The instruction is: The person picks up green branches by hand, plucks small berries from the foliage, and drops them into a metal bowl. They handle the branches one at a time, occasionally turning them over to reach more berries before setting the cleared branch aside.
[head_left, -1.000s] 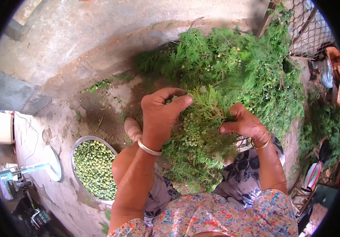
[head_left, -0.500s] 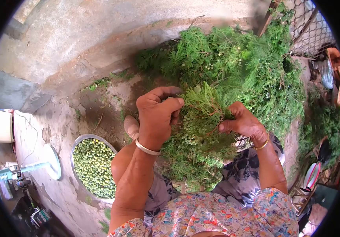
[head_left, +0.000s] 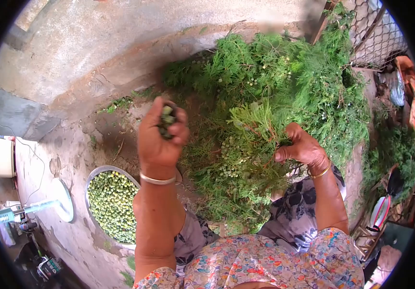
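My left hand is raised with its palm up, the fingers curled round several small green seed cones. A leafy evergreen sprig with small cones is gripped by the thumb and fingers of my right hand. Below and beyond that hand spreads a big heap of cut evergreen branches, some with pale cones among the leaves. To the lower left of my left hand, a round metal basin is full of green cones; my forearm overlaps its right side.
A concrete wall runs along the back. A light-blue standing fan is at the left, near a white box-shaped object. Wire mesh stands at the upper right. More branches and assorted items lie along the right edge.
My left hand has moved left, away from the sprig, and turned so the cones in it show. My right hand still holds the sprig, shifted slightly to the right.
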A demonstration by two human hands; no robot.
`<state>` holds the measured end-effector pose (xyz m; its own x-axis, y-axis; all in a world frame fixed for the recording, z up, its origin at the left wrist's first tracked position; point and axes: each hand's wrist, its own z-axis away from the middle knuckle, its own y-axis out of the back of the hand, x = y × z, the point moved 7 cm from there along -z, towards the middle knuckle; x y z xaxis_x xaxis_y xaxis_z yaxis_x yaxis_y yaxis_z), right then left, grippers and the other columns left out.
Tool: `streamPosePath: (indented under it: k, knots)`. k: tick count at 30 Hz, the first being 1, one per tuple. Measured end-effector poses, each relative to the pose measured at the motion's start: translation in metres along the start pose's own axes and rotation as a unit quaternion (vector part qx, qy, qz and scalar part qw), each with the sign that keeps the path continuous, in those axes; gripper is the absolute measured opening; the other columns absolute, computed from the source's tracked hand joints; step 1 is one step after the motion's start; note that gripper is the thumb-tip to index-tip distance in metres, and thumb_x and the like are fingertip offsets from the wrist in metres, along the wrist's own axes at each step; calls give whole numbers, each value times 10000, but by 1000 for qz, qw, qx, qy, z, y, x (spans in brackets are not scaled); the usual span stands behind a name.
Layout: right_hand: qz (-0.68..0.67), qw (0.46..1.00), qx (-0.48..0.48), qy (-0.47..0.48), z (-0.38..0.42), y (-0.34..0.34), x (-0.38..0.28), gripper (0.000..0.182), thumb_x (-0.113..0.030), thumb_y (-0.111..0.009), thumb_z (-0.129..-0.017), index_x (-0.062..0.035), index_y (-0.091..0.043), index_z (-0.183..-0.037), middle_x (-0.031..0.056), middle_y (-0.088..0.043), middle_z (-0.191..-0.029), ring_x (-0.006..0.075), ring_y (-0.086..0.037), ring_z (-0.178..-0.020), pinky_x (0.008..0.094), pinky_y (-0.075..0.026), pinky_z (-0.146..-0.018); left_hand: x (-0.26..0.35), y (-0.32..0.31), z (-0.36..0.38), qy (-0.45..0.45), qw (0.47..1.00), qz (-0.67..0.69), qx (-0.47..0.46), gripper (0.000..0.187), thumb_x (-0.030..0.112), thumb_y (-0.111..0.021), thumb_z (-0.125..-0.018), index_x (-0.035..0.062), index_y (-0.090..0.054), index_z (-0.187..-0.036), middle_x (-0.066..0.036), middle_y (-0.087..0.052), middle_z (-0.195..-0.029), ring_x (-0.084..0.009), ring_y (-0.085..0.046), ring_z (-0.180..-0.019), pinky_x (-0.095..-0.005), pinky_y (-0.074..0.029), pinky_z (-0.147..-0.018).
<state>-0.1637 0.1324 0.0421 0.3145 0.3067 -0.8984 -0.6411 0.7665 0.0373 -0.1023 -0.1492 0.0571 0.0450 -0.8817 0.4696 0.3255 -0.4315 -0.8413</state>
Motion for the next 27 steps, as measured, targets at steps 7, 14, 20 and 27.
streamPosePath:
  k: [7,14,20,27]
  knots:
    - [3,1000,8,-14,0,-6,1,487,-75,-827,-672,-6,-460,-985,-18,-529,-753,105,-563,-716,272,-477,-613,-76,-24,9,91,983,-157,-3,180,162,-611,-860,-14,-603,-899,-107,-621,-742,-140,-558,-549,-277,-448,-416]
    - [57,998,-16,-14,-3,-9,7,495,-78,-822,-679,3,-463,-1010,5,-570,-754,110,-569,-722,278,-475,-638,-81,-38,9,104,977,-187,-26,161,89,-611,-804,-25,-619,-918,-42,-587,-683,-107,-530,-509,-232,-390,-408]
    - [30,998,-59,-8,-1,-17,-2,468,-89,-803,-704,20,-488,-1033,62,-638,-801,129,-588,-709,280,-477,-640,-74,-38,11,80,959,-268,-50,133,73,-597,-826,-29,-605,-911,-34,-578,-666,-81,-512,-506,-205,-362,-392]
    - [-37,999,-9,-37,-4,-15,5,408,-128,-815,-699,-2,-497,-922,10,-574,-714,109,-570,-695,260,-449,-603,-54,-24,5,-38,972,-230,24,100,46,-586,-832,-18,-578,-907,-53,-569,-684,-67,-490,-531,-201,-360,-392]
